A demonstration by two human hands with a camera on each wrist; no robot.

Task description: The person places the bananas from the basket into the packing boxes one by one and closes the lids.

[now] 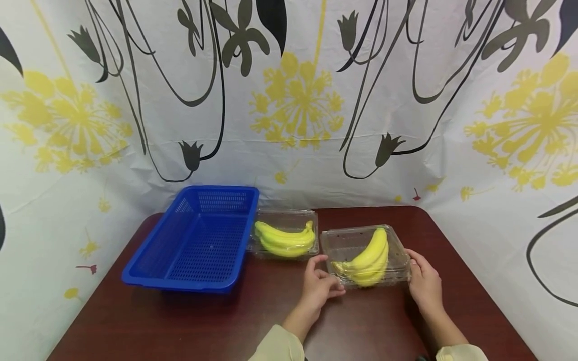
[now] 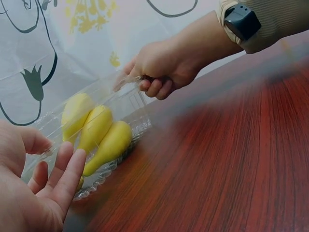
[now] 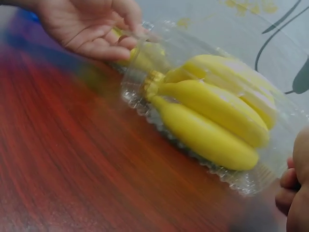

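Note:
A clear plastic box (image 1: 356, 240) with its lid down holds a bunch of yellow bananas (image 3: 212, 116). My left hand (image 1: 318, 283) holds the box at its near left corner, thumb on the upper edge and fingers lower down. At the opposite end, my right hand (image 1: 425, 283) grips the box's right side with curled fingers, seen also in the left wrist view. The banana stems point toward the left hand. Whether the box rests on the table or is slightly lifted, I cannot tell.
To the left stands a blue plastic basket (image 1: 248, 240) with perforated walls. Beside it, a second clear box (image 1: 289, 214) holds another bunch of bananas (image 1: 286, 240). Everything is on a dark red-brown table (image 1: 180, 326) backed by a patterned cloth (image 1: 298, 175).

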